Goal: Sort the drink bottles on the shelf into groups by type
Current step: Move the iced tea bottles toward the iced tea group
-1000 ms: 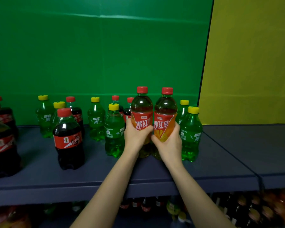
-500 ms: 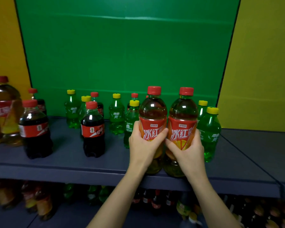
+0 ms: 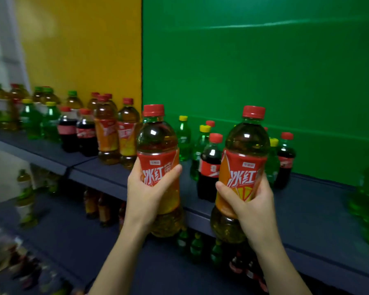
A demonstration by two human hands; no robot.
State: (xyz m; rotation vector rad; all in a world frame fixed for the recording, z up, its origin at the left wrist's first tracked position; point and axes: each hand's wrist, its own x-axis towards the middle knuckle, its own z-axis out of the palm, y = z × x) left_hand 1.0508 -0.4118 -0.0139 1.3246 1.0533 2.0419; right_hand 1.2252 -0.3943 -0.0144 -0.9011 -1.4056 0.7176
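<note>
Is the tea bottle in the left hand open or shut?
Shut. A red cap sits on the tea bottle gripped by the left hand.

left hand [image 3: 146,194] gripping iced tea bottle [image 3: 158,158], right hand [image 3: 250,206] gripping another [image 3: 243,167]

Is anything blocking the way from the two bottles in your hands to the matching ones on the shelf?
Nothing visible. The left bottle and right bottle hang free, with bare shelf before the standing tea bottles.

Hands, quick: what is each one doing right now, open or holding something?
Left hand: closed, holding the left iced-tea bottle.
Right hand: closed, holding the right iced-tea bottle.
</note>
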